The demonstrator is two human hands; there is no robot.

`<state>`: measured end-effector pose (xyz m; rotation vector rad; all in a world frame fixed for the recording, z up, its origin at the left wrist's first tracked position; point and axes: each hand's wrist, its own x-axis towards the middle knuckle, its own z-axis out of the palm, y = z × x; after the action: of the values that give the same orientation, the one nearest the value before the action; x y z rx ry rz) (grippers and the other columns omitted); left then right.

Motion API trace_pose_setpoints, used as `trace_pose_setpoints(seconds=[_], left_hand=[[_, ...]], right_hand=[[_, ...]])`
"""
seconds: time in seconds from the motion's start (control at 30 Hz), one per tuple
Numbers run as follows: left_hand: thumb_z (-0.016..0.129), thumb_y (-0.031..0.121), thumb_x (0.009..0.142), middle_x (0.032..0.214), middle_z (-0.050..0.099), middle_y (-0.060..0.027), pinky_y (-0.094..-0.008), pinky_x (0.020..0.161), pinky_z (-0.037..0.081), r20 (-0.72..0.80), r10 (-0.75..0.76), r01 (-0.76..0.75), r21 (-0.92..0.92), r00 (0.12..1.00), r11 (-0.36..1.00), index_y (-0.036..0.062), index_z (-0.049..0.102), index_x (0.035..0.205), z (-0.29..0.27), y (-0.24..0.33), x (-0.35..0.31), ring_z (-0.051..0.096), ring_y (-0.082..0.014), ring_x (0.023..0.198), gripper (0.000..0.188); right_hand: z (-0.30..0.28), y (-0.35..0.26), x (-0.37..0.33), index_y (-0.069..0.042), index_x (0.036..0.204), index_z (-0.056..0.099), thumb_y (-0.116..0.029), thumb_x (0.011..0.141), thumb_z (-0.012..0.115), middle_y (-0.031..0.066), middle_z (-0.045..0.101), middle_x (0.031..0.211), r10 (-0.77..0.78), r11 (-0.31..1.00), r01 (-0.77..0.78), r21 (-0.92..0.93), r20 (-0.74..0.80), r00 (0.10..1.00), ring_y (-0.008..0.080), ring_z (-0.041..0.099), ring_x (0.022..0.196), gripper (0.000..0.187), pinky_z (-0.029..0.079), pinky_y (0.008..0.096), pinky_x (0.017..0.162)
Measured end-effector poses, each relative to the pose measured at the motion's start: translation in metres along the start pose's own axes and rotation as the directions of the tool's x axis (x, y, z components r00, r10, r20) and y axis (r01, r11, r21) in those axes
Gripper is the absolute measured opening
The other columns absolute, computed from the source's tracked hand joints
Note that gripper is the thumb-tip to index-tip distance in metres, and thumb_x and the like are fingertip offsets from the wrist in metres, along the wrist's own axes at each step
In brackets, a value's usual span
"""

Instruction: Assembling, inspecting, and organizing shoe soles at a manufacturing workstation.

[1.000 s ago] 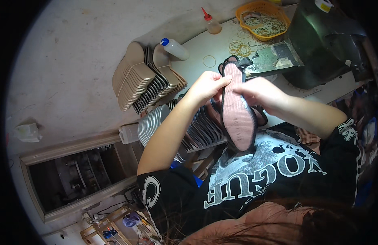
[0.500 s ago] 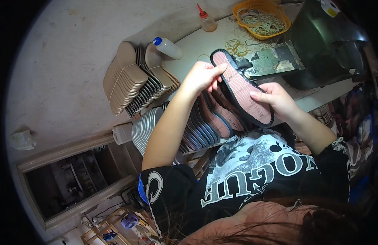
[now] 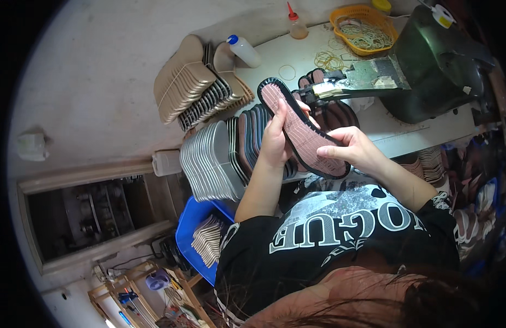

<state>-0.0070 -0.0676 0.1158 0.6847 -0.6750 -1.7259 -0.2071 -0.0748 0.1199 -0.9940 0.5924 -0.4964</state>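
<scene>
Both hands hold one shoe insole (image 3: 318, 145), its pink, line-marked face toward me and a black pleated edge all around. It slants from upper left to lower right. My left hand (image 3: 276, 139) grips its left side, thumb lying on the pink face and fingers mostly hidden behind. Near the lower right end, my right hand (image 3: 356, 150) pinches the rim, thumb on the face. Just beyond the insole is the narrow working head (image 3: 325, 90) of a dark green machine (image 3: 428, 71); whether they touch, I cannot tell. More pink-faced insoles (image 3: 340, 115) lie behind the held one.
Banded stacks of beige insoles (image 3: 184, 87) and silver insoles (image 3: 209, 161) stand at the left. A blue-capped bottle (image 3: 245, 52), a red-tipped bottle (image 3: 298, 28) and a yellow basket (image 3: 365, 46) of rubber bands are on the white table (image 3: 288, 54). A blue bin (image 3: 190, 218) sits lower left.
The insole and both hands have come left and slightly down against the table. My left thumb lies farther from the insole's upper end. The whole view has shifted, showing the machine's head and blue bin.
</scene>
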Motion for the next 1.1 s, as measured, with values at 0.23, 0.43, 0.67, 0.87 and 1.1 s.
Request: trace_pose_setpoints(seconds=[0.23, 0.43, 0.67, 0.87, 1.1], left_hand=[[0.029, 0.052, 0.099, 0.084, 0.056, -0.0112, -0.0343, 0.077, 0.050, -0.037, 0.133, -0.133, -0.003, 0.990, 0.991, 0.0011, 0.051, 0.097, 0.020, -0.031, -0.026, 0.059, -0.0215, 0.081, 0.055], [0.032, 0.048, 0.100, 0.087, 0.058, -0.0076, -0.0277, 0.076, 0.046, -0.153, 0.217, -0.164, 0.298, 0.964, 0.940, 0.0027, 0.055, 0.096, 0.043, -0.054, -0.042, 0.057, -0.0150, 0.080, 0.051], [0.037, 0.042, 0.100, 0.082, 0.059, -0.0046, -0.0268, 0.072, 0.043, -0.133, 0.346, -0.188, 0.636, 0.929, 0.749, 0.0011, 0.058, 0.090, 0.054, -0.063, -0.049, 0.054, -0.0119, 0.077, 0.048], [0.041, 0.040, 0.100, 0.071, 0.056, -0.0018, -0.0270, 0.063, 0.040, -0.060, 0.446, -0.257, 0.747, 0.893, 0.614, -0.0002, 0.059, 0.084, 0.060, -0.060, -0.044, 0.050, -0.0106, 0.069, 0.047], [0.039, 0.035, 0.101, 0.085, 0.061, -0.0061, -0.0258, 0.073, 0.047, -0.216, 0.199, -0.153, 0.214, 0.956, 0.965, 0.0035, 0.058, 0.094, 0.040, -0.061, -0.046, 0.058, -0.0131, 0.076, 0.037]], right_hand=[[0.010, 0.012, -0.030, 0.001, 0.088, 0.058, -0.014, 0.082, 0.073, -0.0002, 0.057, 0.080, -0.268, 0.946, 0.229, -0.228, -0.160, 0.950, 0.0045, 0.053, 0.075, 0.022, 0.046, 0.0229, 0.068], [0.004, 0.014, -0.044, -0.003, 0.085, 0.061, -0.012, 0.077, 0.073, 0.0077, 0.061, 0.079, -0.726, 0.428, 0.391, -0.815, -0.051, 0.686, 0.0208, 0.059, 0.072, 0.017, 0.047, 0.0310, 0.067], [-0.001, -0.008, -0.049, -0.007, 0.076, 0.064, -0.015, 0.075, 0.068, 0.0049, 0.061, 0.073, -0.611, -0.035, 0.322, -0.946, 0.275, 0.742, 0.0244, 0.058, 0.066, 0.009, 0.044, 0.0358, 0.061], [0.006, -0.012, -0.030, -0.008, 0.064, 0.060, -0.020, 0.070, 0.065, 0.0048, 0.059, 0.064, -0.530, -0.355, 0.294, -0.888, 0.450, 0.719, 0.0224, 0.061, 0.061, 0.014, 0.047, 0.0342, 0.058], [-0.007, 0.000, -0.029, -0.001, 0.075, 0.062, -0.003, 0.074, 0.065, 0.0030, 0.058, 0.070, -0.460, 0.743, 0.327, -0.584, -0.090, 0.883, 0.0069, 0.055, 0.066, 0.004, 0.045, 0.0217, 0.064]])
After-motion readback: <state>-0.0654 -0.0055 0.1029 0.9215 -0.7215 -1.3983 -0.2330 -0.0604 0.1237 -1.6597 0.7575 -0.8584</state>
